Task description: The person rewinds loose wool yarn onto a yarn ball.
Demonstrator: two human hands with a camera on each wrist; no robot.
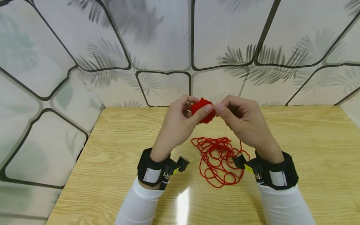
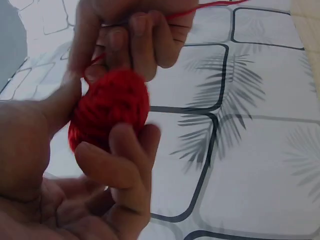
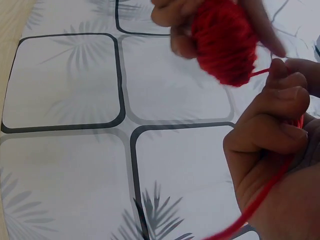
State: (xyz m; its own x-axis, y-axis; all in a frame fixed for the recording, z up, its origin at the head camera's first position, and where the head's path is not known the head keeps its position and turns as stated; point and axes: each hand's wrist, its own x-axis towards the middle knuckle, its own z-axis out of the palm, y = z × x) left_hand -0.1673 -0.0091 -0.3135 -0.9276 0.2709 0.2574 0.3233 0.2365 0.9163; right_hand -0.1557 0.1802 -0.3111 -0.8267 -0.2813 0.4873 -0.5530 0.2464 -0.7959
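A small ball of red yarn (image 1: 206, 116) is held up over the far edge of the table by my left hand (image 1: 181, 122), its thumb on the near side and fingers curled behind. Close at its right, my right hand (image 1: 243, 120) pinches the yarn strand (image 3: 260, 73) between thumb and forefinger. The strand leaves the ball, passes through the curled right fingers and hangs out below the palm, as the right wrist view shows. Wound layers cover the ball (image 2: 110, 107) in the left wrist view. Below the hands lies a loose tangle of red yarn (image 1: 220, 159).
The light wooden table (image 1: 112, 156) reaches back to a wall (image 1: 163, 40) patterned with dark outlines and palm leaves. Another patterned wall (image 1: 33, 125) stands along the left. Each wrist wears a black strap with a small camera, the left one (image 1: 182, 163) near the tangle.
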